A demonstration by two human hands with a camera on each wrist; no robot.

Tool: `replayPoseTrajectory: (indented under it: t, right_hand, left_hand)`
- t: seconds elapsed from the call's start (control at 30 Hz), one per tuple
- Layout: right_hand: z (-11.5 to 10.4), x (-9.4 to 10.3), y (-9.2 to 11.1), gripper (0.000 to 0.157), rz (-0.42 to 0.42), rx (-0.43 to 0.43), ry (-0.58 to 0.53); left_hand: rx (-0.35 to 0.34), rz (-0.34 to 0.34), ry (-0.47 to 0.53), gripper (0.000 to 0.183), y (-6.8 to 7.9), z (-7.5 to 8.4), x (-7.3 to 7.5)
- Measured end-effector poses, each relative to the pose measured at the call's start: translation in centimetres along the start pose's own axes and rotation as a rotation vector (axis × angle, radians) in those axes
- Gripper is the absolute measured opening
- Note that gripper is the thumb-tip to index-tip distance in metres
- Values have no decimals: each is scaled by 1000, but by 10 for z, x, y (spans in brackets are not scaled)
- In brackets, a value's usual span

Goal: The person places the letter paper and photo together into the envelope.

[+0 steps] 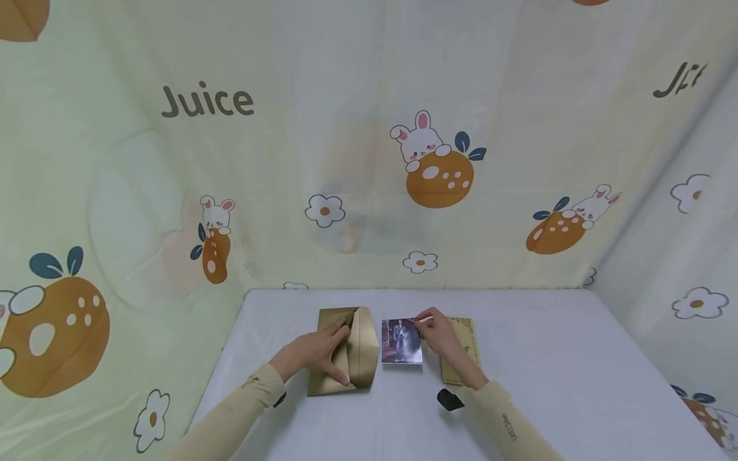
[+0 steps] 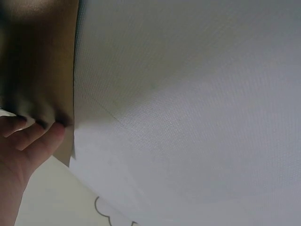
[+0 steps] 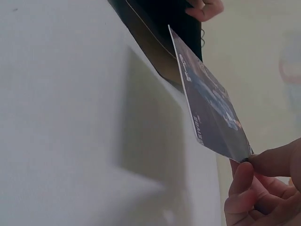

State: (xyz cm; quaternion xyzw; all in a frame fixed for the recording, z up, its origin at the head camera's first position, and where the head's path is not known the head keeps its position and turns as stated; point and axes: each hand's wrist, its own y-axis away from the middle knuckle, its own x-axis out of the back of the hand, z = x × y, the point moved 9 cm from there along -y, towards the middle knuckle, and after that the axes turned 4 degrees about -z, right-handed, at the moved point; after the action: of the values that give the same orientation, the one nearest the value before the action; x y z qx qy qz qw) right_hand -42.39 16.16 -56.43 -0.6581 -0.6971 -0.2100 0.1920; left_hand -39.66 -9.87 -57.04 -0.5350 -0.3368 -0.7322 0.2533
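Sleeves (image 1: 507, 419) foremost; photo (image 1: 400, 342) left of right hand (image 1: 438, 333), corner pinched.

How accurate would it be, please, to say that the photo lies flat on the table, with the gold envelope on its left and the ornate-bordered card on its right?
Not quite: the right wrist view shows the photo tilted and raised off the table, pinched in the right grip. The gold envelope is on its left and the ornate-bordered card on its right.
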Motion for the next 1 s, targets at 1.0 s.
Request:
replayPoseTrajectory:
  t: [1.0]
  right_hand:
    - [-44,-85,-14,13,-136,67,-26]
  left_hand:
    - [36,17,12,104,-3,-3,-6]
